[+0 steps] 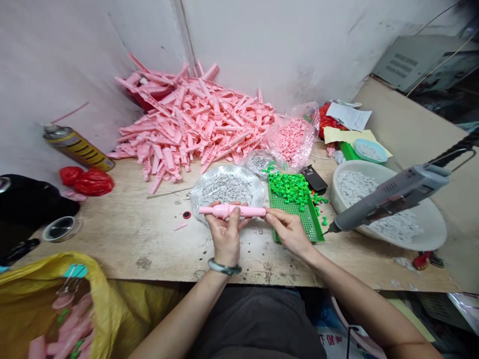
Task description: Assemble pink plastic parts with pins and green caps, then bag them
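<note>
Both hands hold one pink plastic tube-shaped part [232,211] level above the wooden table [142,234]. My left hand [224,232], with a green bangle on its wrist, wraps round the part's middle. My right hand [288,230] pinches the part's right end. Just behind the part lies a clear bag of small grey pieces [226,188]. To the right sits a green tray [299,214] heaped with small green pieces [290,187].
A big heap of pink parts [194,127] fills the back of the table. A hanging grey electric screwdriver [389,197] points left over a white bowl of white pieces [389,209]. A spray can [77,145] and red bags [88,180] lie at left; a yellow bag [48,304] holds finished parts.
</note>
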{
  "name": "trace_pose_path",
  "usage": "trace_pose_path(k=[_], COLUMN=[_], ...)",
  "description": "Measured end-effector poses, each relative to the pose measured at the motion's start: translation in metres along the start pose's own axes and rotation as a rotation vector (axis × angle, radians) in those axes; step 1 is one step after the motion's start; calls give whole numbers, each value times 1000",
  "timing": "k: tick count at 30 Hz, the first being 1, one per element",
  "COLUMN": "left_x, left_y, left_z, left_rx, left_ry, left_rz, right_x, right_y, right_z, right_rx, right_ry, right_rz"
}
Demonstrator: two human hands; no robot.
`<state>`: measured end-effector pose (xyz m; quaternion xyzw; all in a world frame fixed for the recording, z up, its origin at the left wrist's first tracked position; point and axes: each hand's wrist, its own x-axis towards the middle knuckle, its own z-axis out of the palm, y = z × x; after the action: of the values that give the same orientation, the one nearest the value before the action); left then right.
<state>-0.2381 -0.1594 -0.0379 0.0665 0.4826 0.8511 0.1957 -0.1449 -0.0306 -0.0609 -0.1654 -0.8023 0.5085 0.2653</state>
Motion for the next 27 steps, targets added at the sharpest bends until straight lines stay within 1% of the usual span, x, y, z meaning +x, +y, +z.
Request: trace_pose_path(k=[2, 4, 6, 7, 9, 11, 13, 15, 16, 17, 19, 21, 22, 23, 25, 27], left_x=[3, 4, 2, 1, -2, -4, -4, -3, -3, -3, -4, -5, -5, -6, -8, -9], left_y=[2, 3, 2, 2, 0, -2, -3, -6, -7, -8, -12, -16, -18, -20, -22, -23], left_z=[-4, -6, -6, -6, -4, -2, 0, 3, 4, 5, 7, 9, 9, 9, 8, 7], left_rx=[21, 14, -24, -51, -111, -174, -232, -268, -271, -264, -230, -194, -182, -173, -151, -118], left_ry=[-78, -163, -212, -228, -252, -263, -250, -234, -222, -207, -170, -136, -126, -120, -120, -119], left_rz=[-149, -317, -465, -532, -647, -727, -760, -761, -749, -733, -689, -639, -616, -594, -559, -537], right_x=[10, 20, 29, 32, 36, 40, 43, 44, 42, 39, 28, 13, 6, -1, -11, -14], right_y=[13, 25, 34, 38, 43, 46, 46, 41, 37, 32, 18, 5, -1, -5, -10, -11], right_z=[-16, -34, -48, -53, -59, -61, -62, -62, -60, -57, -46, -30, -22, -14, -2, 3], right_rx=[-355, -787, -1122, -1224, -1328, -1361, -1354, -1267, -1164, -1010, -578, -130, 42, 168, 306, 343], right_ry=[28, 65, 6, -50, -133, -177, -199, -174, -139, -102, -77, -138, -174, -195, -173, -116], right_rz=[-37, -33, -36, -57, -126, -196, -222, -204, -183, -155, -60, 69, 128, 176, 236, 245])
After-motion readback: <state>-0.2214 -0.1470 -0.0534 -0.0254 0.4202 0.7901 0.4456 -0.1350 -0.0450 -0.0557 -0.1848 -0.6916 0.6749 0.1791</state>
